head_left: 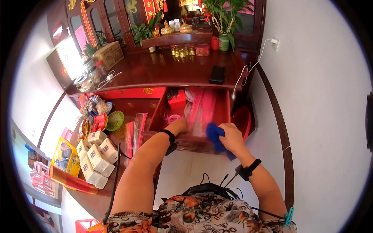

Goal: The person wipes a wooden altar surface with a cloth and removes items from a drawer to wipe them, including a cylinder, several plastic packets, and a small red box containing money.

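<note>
An open wooden drawer (155, 118) holds a red box (177, 101), pink plastic packets (200, 106) and a coil of pink cord (173, 118). My left hand (178, 126) is at the drawer’s front, beside the cord; its fingers are bent down and too hidden to tell what, if anything, they hold. My right hand (230, 138) grips a bunched blue cloth (216, 136) at the drawer’s front right corner, with the cloth hanging below my fingers.
The cabinet top (155, 70) carries plants, gold cups (182, 52), jars, a carton (108, 56) and a black device (217, 73). On the lower left surface are white packs (95, 159), a green basket (115, 120) and a red tube (72, 178). A white wall (314, 116) stands at right.
</note>
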The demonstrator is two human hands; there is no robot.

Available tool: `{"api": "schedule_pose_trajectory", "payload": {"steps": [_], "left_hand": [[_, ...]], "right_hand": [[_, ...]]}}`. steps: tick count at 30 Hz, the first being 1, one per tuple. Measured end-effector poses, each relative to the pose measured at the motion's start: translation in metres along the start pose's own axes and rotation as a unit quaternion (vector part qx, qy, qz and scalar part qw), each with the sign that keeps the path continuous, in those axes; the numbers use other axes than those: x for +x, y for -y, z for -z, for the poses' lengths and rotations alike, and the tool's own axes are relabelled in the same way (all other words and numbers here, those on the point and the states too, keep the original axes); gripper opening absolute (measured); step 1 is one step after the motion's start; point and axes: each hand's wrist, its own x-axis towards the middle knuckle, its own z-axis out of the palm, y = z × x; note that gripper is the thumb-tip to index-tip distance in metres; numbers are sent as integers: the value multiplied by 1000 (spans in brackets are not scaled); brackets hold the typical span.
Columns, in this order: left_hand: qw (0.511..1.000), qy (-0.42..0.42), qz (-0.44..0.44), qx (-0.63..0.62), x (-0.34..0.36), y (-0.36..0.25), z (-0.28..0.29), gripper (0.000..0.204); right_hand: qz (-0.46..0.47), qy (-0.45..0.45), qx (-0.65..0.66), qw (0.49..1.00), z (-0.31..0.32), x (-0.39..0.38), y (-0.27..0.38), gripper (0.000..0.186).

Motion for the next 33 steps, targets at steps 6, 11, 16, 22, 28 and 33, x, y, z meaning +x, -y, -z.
{"api": "schedule_pose_trajectory", "payload": {"steps": [6,11,16,22,28,33], "left_hand": [[976,-180,115,-37,-9,-6,-4,31],[895,-371,142,-205,0,-6,-4,35],[877,-459,29,-141,-27,67,-23,37],[598,-138,71,-787,-123,-34,42,29],[568,-191,-18,-800,-219,-52,-34,22],[561,-273,-21,-781,-278,-55,-81,41]], "right_hand": [[13,-1,-6,1000,-2,-1,-10,31],[8,3,-4,1000,-3,-1,-13,32],[65,-7,6,998,-10,9,11,30],[14,-31,34,999,4,-3,-4,34],[81,-69,0,994,10,1,4,36],[52,-362,304,880,23,43,38,33]]}}
